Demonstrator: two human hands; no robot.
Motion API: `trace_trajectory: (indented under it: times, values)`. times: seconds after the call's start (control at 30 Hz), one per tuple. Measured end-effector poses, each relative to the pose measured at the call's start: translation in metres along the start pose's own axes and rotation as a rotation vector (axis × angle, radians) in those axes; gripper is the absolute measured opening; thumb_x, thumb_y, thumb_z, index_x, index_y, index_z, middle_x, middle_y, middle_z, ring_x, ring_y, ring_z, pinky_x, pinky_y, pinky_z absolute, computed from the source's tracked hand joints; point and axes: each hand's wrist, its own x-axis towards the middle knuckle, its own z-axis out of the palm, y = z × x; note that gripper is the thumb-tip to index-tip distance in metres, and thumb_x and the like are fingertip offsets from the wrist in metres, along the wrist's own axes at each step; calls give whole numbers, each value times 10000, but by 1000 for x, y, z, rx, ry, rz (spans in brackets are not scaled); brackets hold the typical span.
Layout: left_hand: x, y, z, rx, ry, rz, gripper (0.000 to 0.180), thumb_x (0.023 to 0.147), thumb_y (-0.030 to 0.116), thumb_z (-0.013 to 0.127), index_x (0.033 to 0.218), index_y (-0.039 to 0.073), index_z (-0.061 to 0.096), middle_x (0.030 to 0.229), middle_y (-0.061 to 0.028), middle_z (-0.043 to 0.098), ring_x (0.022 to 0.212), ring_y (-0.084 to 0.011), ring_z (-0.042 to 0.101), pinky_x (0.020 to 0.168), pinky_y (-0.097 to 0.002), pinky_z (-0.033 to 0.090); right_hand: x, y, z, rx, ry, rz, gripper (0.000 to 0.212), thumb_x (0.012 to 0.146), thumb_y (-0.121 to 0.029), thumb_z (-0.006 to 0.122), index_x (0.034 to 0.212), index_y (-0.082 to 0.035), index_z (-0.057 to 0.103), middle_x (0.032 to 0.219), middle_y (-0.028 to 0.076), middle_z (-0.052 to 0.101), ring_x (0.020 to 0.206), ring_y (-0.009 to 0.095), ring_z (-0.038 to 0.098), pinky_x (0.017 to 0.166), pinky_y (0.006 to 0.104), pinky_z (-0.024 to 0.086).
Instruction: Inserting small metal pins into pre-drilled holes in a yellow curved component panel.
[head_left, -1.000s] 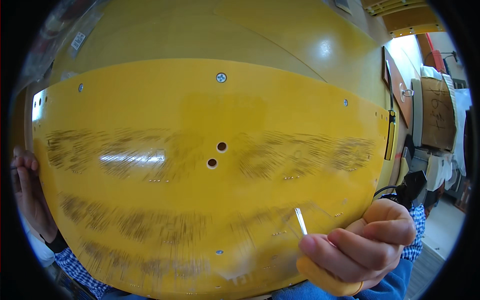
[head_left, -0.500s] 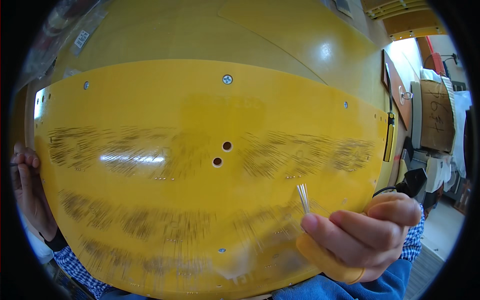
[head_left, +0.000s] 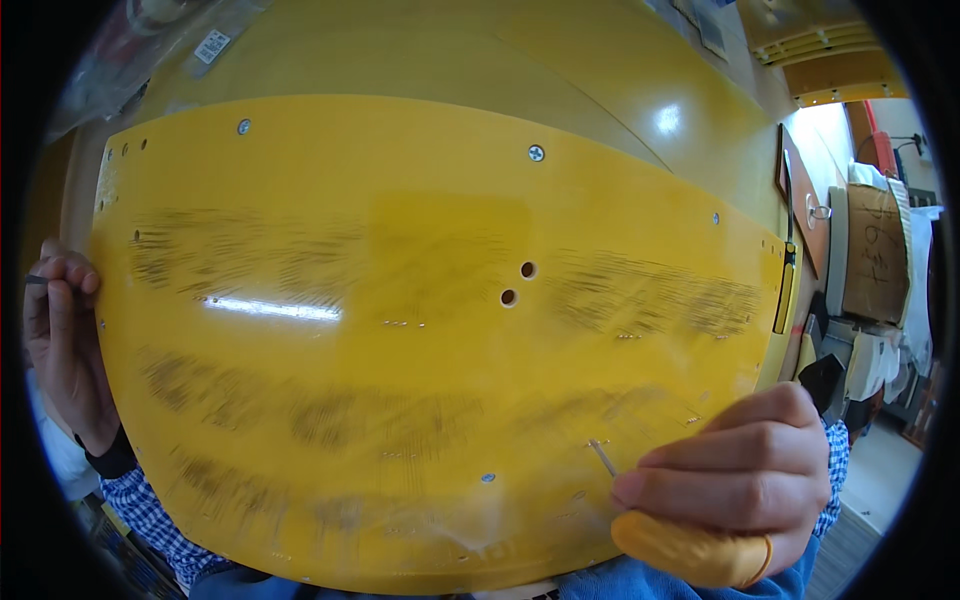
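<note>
A large yellow panel [head_left: 440, 230] lies before me, with rows of tiny pin-like dots, dark streaks, two round holes and cross-head screws. Over its lower right part my right hand [head_left: 730, 480] is closed, pinching a small bundle of thin silvery metal pins [head_left: 603, 457]. The pins' tips are at the panel's surface, beside a row of dots; whether they touch it I cannot tell. An orange finger cot [head_left: 690, 548] covers one digit. At the panel's left edge my left hand [head_left: 65, 330] is closed around a thin dark stick-like thing [head_left: 37, 280], mostly hidden.
Behind the panel stretches a yellow-olive sheet [head_left: 400, 50]. A clear plastic bag with a white label [head_left: 212, 46] lies at the far left. To the right are a yellow-and-black handled tool [head_left: 788, 285], a cardboard box [head_left: 875, 255] and a black object [head_left: 822, 378].
The panel has shifted right in view. My right hand has turned and lowered, bringing the fanned pins together and down to the panel. My left hand stays at the left edge.
</note>
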Motion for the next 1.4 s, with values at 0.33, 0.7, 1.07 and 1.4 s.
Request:
trace_trajectory:
  times: [0.33, 0.7, 1.07, 1.4]
  values:
    - [1, 4, -1, 112, -42, 6, 182, 948, 144, 495, 1061, 46, 598, 902, -53, 532, 888, -121, 529, 848, -222, 412, 2, 5, 26, -437, 5, -327, 75, 789, -152, 639, 756, -219, 642, 826, -116, 664, 705, -6, 569, 696, 178, 366]
    - [-4, 2, -4, 66, 19, -13, 196, 950, 146, 487, 1084, 38, 581, 890, -49, 521, 906, -117, 525, 837, -214, 419, -7, -10, 29, -600, 46, -101, 100, 765, -257, 637, 725, -327, 577, 836, -257, 615, 727, -49, 459, 909, 206, 292]
    - [1, 4, 4, 55, -8, 33, 211, 951, 144, 483, 1095, 25, 580, 890, -58, 525, 909, -115, 536, 828, -215, 438, -2, -9, 31, -616, 36, -145, 13, 772, -318, 608, 768, -324, 597, 838, -243, 617, 727, -27, 444, 938, 202, 277]
    - [2, 3, -1, 105, -22, 55, 226, 954, 138, 475, 1116, 15, 574, 894, -67, 537, 903, -120, 555, 816, -211, 456, 10, 2, 33, -357, 172, -324, 261, 780, -435, 510, 670, -251, 660, 696, -157, 668, 613, -28, 464, 677, 159, 305]
